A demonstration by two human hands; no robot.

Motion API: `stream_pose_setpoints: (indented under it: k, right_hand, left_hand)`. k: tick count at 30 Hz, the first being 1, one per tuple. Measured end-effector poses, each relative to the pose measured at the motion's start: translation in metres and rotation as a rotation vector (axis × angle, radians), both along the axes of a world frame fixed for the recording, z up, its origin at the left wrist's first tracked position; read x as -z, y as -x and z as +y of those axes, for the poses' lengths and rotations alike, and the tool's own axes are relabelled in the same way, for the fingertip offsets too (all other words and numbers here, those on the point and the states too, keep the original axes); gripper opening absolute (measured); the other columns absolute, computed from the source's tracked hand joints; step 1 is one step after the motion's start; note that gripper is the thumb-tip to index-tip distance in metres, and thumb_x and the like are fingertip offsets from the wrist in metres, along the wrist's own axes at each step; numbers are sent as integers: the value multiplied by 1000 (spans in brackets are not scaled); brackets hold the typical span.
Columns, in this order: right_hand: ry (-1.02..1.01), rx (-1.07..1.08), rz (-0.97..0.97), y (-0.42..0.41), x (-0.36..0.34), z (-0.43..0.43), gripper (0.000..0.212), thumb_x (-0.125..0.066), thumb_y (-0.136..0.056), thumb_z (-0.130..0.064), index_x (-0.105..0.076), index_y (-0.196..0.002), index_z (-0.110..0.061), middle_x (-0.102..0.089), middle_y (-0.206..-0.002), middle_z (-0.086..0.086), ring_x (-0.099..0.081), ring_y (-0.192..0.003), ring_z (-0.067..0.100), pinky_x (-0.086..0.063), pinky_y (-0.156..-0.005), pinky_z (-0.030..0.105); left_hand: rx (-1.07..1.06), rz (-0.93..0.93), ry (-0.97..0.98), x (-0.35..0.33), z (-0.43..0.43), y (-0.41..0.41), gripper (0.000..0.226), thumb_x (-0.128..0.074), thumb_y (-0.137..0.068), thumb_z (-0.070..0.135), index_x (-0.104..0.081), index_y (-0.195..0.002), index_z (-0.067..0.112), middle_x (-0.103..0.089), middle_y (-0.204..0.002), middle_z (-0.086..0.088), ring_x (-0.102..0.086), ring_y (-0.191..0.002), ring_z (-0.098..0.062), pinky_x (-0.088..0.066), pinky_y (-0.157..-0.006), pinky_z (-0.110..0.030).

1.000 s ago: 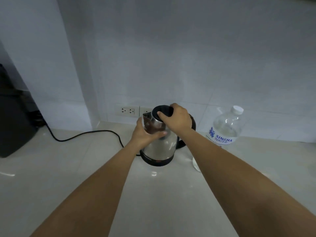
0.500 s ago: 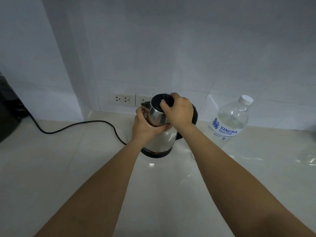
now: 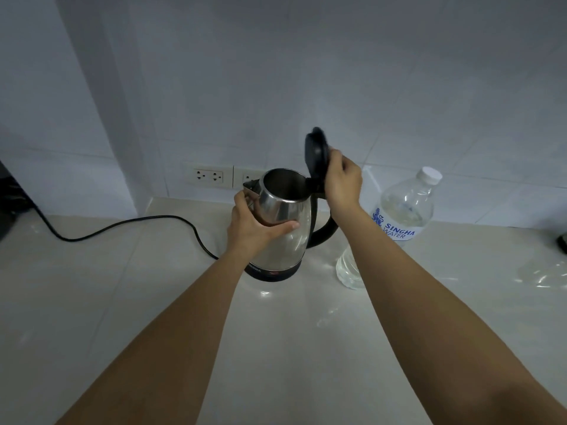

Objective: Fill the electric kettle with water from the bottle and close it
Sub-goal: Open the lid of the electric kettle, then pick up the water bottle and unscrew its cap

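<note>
A steel electric kettle [image 3: 285,240] with a black base and handle stands on the pale counter [image 3: 153,302]. Its black lid [image 3: 316,154] is swung upright on its hinge, and the mouth shows a bare metal inside. My left hand [image 3: 254,228] wraps the kettle's body below the spout. My right hand [image 3: 342,182] holds the raised lid from behind. A clear Singha water bottle [image 3: 402,216] with a white cap stands capped just right of the kettle, partly behind my right forearm.
A black power cord [image 3: 122,228] runs left from the kettle across the counter. Wall sockets [image 3: 210,176] sit behind the kettle. A dark appliance edge [image 3: 6,204] is at far left, a dark object [image 3: 563,240] at far right, near clear crumpled plastic [image 3: 543,274].
The lid was down under my right hand; now it stands open and upright. My left hand has kept its hold on the kettle's body. The view shifted slightly.
</note>
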State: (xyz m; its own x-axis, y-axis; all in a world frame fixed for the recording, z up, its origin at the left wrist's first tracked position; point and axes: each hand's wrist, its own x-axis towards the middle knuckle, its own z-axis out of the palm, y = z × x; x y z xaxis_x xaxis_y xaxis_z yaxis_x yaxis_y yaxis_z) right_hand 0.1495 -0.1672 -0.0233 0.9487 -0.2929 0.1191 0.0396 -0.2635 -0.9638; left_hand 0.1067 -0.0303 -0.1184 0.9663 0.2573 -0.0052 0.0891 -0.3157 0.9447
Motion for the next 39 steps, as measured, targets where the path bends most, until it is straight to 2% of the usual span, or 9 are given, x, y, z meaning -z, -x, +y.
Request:
stream_pose_setpoints:
  k: [2,6,8,11,15,20,25,34,39]
  right_hand:
    - [-147,17,82,-2,-1,-13,37,-36,-99,-31,-55,-71,-16,-55,-74,2,-59,-84,29,-52,-77,39]
    - [-258,17,226,-1,17,-38,42,-26,-103,-33,-63,-105,-14,-63,-104,4,-53,-84,12,-38,-80,27]
    - [-328,35,284,2,27,-45,45,-25,-103,-39,-63,-92,-19,-63,-95,0,-54,-82,11,-41,-77,25]
    - [-376,1,348,4,44,-44,52,-22,-100,-55,-65,-101,-25,-62,-96,-7,-53,-103,17,-38,-110,45]
    - [-468,-107,394,9,43,-38,66,-20,-96,-64,-58,-134,-26,-52,-145,4,-36,-143,24,-22,-121,55]
    - [-430,-107,387,9,34,-39,69,-18,-96,-62,-56,-137,-22,-52,-131,1,-35,-144,23,-20,-122,49]
    - [-435,-80,349,14,18,-39,70,-19,-96,-61,-50,-144,-22,-51,-145,6,-39,-139,25,-25,-117,44]
    - [-460,-19,321,57,19,-57,66,-21,-95,-61,-59,-131,-22,-56,-134,0,-47,-120,19,-31,-104,36]
    - [-477,-41,368,90,43,-67,50,-24,-85,-70,-60,-94,-36,-57,-128,-4,-49,-118,19,-32,-116,41]
  left_hand:
    - [-13,10,2,-1,0,-1,107,-86,-48,56,-23,-131,32,-43,-136,2,-45,-119,-18,-38,-90,-31]
    - [-28,28,-6,4,1,3,108,-86,-46,57,-23,-131,34,-42,-138,2,-45,-124,-21,-40,-92,-32]
    - [-2,36,-5,5,0,3,109,-86,-46,58,-22,-132,35,-41,-139,2,-44,-125,-22,-40,-93,-33]
    - [28,49,1,4,1,2,109,-86,-47,57,-21,-132,36,-40,-138,3,-44,-120,-19,-41,-93,-34]
    - [14,51,-6,4,2,4,107,-87,-48,56,-21,-131,37,-37,-125,10,-39,-112,-13,-41,-95,-35]
    - [16,92,24,-8,0,1,109,-90,-49,47,-20,-132,33,-42,-138,-1,-43,-126,-24,-40,-97,-36]
    - [-47,64,5,-29,-2,17,111,-91,-47,46,-23,-132,28,-45,-139,-4,-46,-127,-27,-42,-96,-35]
    - [-175,35,-142,-48,-27,104,115,-85,-36,65,-30,-130,26,-54,-135,0,-53,-122,-25,-45,-94,-35]
    - [-225,86,-209,-27,-40,144,112,-80,-32,73,-33,-124,29,-58,-122,4,-57,-114,-24,-50,-93,-37]
